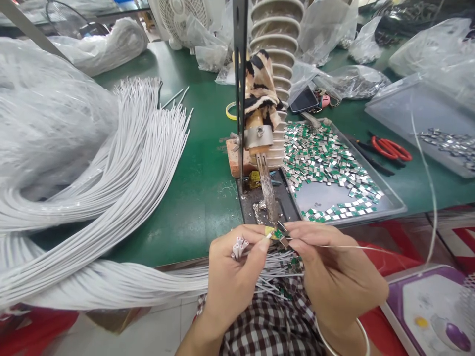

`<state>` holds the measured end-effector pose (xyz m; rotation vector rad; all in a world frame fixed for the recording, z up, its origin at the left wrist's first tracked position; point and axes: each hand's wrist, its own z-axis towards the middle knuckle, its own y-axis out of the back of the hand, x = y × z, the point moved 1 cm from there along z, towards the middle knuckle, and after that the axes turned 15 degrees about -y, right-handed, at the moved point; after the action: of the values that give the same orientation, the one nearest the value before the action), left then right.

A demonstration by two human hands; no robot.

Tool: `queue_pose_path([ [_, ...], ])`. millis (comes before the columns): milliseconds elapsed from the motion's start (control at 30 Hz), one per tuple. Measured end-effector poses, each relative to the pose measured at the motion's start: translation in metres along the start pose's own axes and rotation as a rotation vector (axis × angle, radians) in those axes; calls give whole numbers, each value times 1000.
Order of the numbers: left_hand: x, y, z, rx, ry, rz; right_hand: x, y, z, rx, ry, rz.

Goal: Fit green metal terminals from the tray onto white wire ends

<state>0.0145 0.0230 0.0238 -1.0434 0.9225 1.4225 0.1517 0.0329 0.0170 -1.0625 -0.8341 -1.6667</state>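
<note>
My left hand (237, 272) is closed around several white cables (239, 247), with one cable end pinched between thumb and forefinger. That end meets a small green circuit board (278, 234) with a metal connector, just below the tip of the mounted soldering iron (267, 193). My right hand (330, 267) is closed in a pinch beside the board, holding a thin solder wire (349, 246) and, it seems, the metal connector. Cables with green boards on their ends (293, 264) lie over my lap beneath both hands.
Bundled white cables (148, 163) cover the left of the green table (208, 198). A tray of boards (389, 200) stands at right, near red-handled pliers (389, 148) and a bin of metal connectors (423, 104). A ribbed duct (276, 29) rises behind the iron.
</note>
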Motion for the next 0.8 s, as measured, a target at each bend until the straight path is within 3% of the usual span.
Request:
queue_pose_path([
  [433,-4,-1,5,-11,-21,-4,7,-3,4,16,45,-68],
  [800,2,1,0,33,-74,90,6,10,0,156,-85,-60],
])
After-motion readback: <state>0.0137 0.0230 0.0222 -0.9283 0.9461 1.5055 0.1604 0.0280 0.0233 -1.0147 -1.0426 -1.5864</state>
